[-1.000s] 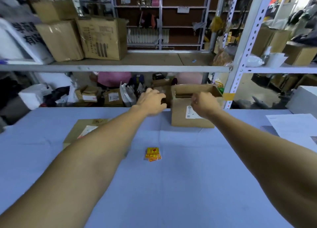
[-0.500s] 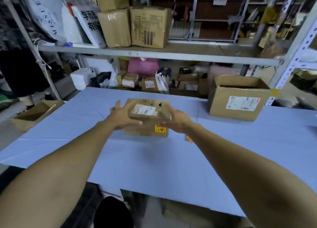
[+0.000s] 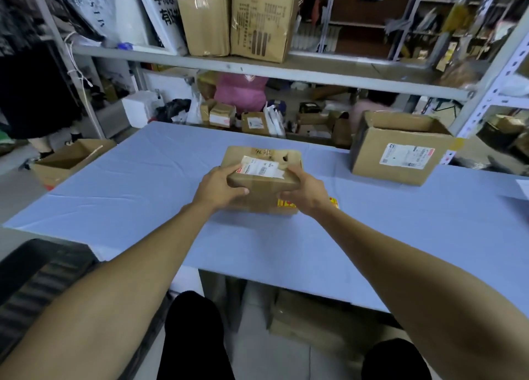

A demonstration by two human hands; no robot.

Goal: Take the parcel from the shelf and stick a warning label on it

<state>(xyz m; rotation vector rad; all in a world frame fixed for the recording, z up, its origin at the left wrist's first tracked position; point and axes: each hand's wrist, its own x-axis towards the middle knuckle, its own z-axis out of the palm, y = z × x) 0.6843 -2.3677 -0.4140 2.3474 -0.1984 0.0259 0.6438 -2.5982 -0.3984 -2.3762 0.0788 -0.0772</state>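
While the parcel (image 3: 262, 176) is sitting on the table (image 3: 143, 188), the left hand (image 3: 219, 189) and right hand (image 3: 306, 193) are gripping its ends, fingers curled round it.

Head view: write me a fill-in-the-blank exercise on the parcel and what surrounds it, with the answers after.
1. The parcel is gripped by ____ hands, the left hand and the right hand.
2. The cloth on the table is light ____.
3. The white shipping label lies on the parcel's ____ face.
4. The open cardboard box stands to the ____ of the parcel.

Missing words: both; blue; top; right
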